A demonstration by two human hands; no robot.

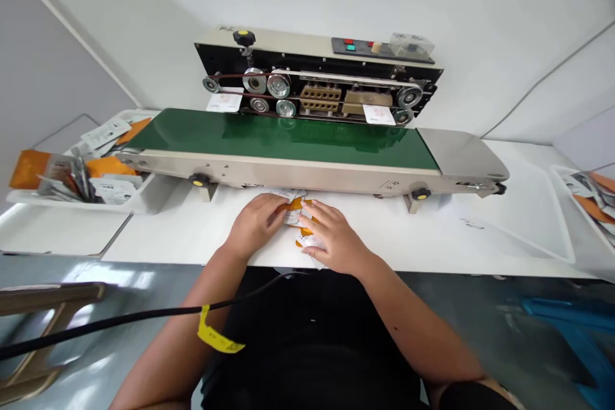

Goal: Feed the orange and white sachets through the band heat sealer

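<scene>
Small orange-and-white packets (293,216) lie in a loose pile on the white table, in front of the conveyor. My left hand (257,224) has its thumb and fingers closed on the left edge of an orange packet. From the other side, my right hand (336,240) rests over the pile with fingers spread, the fingertips touching the packets. Its palm hides part of the lower ones. Just beyond both hands stands a band sealing machine (317,57) with a green conveyor belt (288,138). Two white packets (379,114) hang along its sealing band, one at each end.
At the left end of the conveyor, a white bin (154,195) holds several orange and white packets. Another bin (583,205) with packets stands at the far right. A black cable (120,319) with a yellow tag crosses above my left forearm. A blue stool (567,327) is at lower right.
</scene>
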